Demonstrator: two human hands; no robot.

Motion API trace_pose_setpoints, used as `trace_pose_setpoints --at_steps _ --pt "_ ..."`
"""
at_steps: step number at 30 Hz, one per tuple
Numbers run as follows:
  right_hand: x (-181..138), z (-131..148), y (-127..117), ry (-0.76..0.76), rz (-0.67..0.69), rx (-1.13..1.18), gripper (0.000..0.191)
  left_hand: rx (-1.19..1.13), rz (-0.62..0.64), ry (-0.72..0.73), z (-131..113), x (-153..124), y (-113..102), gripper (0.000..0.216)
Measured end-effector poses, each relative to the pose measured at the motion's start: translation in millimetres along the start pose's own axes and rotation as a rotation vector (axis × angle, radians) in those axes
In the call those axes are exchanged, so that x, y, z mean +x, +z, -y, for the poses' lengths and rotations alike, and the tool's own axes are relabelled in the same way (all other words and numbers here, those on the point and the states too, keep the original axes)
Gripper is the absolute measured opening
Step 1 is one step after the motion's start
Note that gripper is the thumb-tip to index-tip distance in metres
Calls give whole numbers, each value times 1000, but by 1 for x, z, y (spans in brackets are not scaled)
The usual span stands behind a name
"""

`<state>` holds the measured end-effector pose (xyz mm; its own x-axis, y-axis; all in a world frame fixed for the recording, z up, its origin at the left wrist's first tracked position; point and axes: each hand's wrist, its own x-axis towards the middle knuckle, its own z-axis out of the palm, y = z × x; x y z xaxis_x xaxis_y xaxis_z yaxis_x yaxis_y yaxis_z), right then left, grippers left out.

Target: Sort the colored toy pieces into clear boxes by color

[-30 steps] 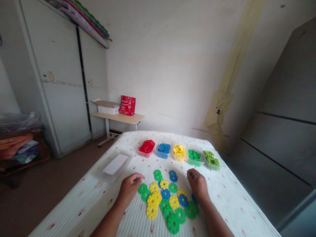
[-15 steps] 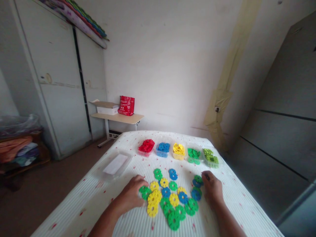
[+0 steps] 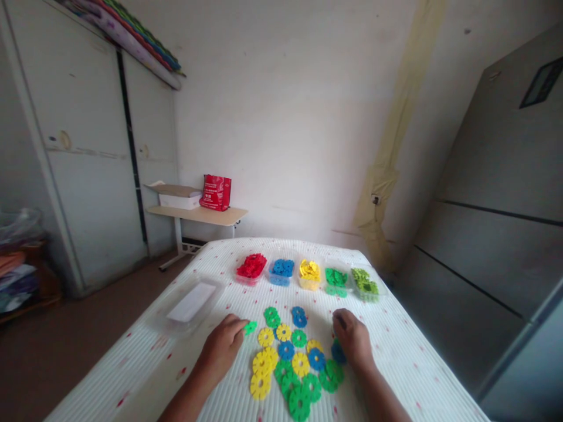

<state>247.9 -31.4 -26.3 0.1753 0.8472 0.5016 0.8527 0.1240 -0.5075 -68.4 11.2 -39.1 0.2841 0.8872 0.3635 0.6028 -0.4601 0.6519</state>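
My left hand [image 3: 223,341] pinches a green snowflake disc [image 3: 250,327] by its edge, left of the laid-out discs. My right hand [image 3: 354,341] is closed with curled fingers over the right side of the layout. Whatever its fingertips hold is hidden; a blue disc [image 3: 338,352] peeks out below them. Between the hands, notched plastic discs lie in joined or overlapping clusters: a yellow group [image 3: 263,362], a green group [image 3: 299,402] at the front, a blue pair [image 3: 299,317] and a green pair [image 3: 271,317] farther back.
Along the table's far part stand clear tubs of red discs [image 3: 252,265], blue discs [image 3: 281,268], yellow discs [image 3: 309,271], green discs [image 3: 336,276] and light-green pieces [image 3: 364,281]. At left lies a clear plastic lid [image 3: 176,319] with a white label. A side table [image 3: 211,216] bears a red bag [image 3: 215,192].
My left hand has lifted green from the left side of the layout. My right hand has moved left, covering the green and blue discs there. The view has shifted slightly right.
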Motion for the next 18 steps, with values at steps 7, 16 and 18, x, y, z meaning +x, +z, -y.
trace_pose_setpoints --at_steps 7,16,18 --pt "-18 61 20 -134 326 384 20 -402 36 -18 -33 -4 23 29" --pt "-29 77 29 20 553 751 20 -413 49 -47 -66 -14 41 15" --pt "-29 75 30 58 594 763 19 -393 51 -42 -67 -15 41 15"
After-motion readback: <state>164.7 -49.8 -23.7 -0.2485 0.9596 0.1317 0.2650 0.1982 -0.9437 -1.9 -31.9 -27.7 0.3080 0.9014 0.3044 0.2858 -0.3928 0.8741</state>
